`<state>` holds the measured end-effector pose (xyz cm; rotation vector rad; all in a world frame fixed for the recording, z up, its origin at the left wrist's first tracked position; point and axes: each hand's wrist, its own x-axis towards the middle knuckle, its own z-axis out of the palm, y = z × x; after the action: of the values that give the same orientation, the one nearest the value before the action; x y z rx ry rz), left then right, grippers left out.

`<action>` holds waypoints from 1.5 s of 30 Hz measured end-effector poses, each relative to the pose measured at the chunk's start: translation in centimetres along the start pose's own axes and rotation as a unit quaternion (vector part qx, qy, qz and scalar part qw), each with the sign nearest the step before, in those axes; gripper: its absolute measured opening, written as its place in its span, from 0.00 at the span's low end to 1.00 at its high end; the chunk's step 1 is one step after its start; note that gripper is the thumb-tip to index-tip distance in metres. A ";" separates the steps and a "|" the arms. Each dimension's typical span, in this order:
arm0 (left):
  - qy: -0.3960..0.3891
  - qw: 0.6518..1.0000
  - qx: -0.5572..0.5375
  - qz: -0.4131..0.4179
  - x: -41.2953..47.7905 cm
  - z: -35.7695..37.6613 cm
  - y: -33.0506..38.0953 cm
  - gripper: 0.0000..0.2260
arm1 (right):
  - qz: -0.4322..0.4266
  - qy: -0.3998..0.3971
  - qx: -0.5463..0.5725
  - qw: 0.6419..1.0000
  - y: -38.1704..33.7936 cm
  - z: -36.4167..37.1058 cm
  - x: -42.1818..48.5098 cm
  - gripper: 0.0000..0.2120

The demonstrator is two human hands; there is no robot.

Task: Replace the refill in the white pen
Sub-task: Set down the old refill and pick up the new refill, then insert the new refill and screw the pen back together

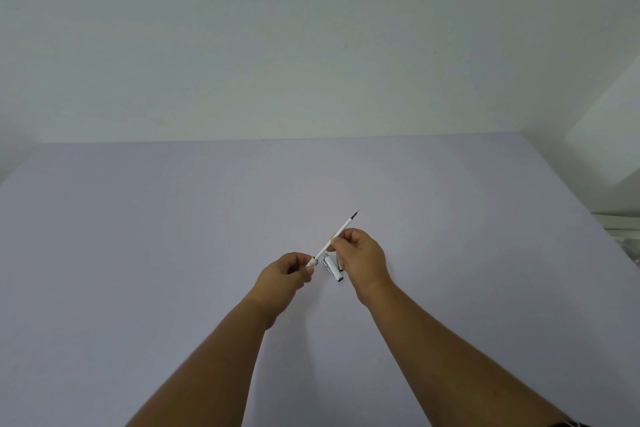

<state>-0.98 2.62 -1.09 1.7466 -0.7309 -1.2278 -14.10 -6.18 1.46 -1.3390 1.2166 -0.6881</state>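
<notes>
Both hands hold a thin white refill [337, 235] slanted up to the right, its dark tip at the far end. My left hand [289, 276] pinches the lower end, where a short white piece with a dark ring sits. My right hand [362, 262] grips the refill near its middle. Below and between the hands a white and silver pen part [332, 267] lies on the table, partly hidden by my right hand.
The lilac table [173, 253] reaches back to a pale wall. At the right edge stands a white ledge [616, 218] with something pale below it.
</notes>
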 end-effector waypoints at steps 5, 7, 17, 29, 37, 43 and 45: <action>0.003 1.000 -0.002 0.007 -0.1 0.3 0.4 0.05 | -0.004 -0.044 -0.027 0.999 0.2 0.4 -0.3 0.06; 0.002 1.000 -0.003 0.010 -0.1 0.4 0.6 0.05 | -0.004 -0.065 -0.042 0.997 0.4 0.4 -0.3 0.05; -0.011 1.000 0.000 0.006 -0.2 0.2 1.0 0.04 | -0.008 -0.032 0.030 0.999 -1.2 -0.9 1.1 0.05; -0.017 0.999 -0.022 -0.021 0.0 -0.1 1.3 0.06 | 0.025 -0.006 -0.088 0.996 0.0 -1.1 3.4 0.08; -0.007 0.997 -0.049 -0.059 0.0 -1.2 0.7 0.08 | 0.028 -0.041 -0.502 0.864 2.2 -0.3 5.3 0.09; -0.003 0.997 -0.042 -0.068 0.3 -1.9 0.6 0.08 | 0.036 -0.038 -0.543 0.838 3.2 1.1 6.2 0.11; -0.007 0.997 -0.036 -0.070 0.4 -2.0 0.5 0.08 | 0.044 -0.034 -0.546 0.836 3.3 1.3 6.2 0.11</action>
<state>1.00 2.66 -0.57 1.7548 -0.5728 -1.3443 -11.97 -10.85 -3.49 -2.1691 1.6783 0.2291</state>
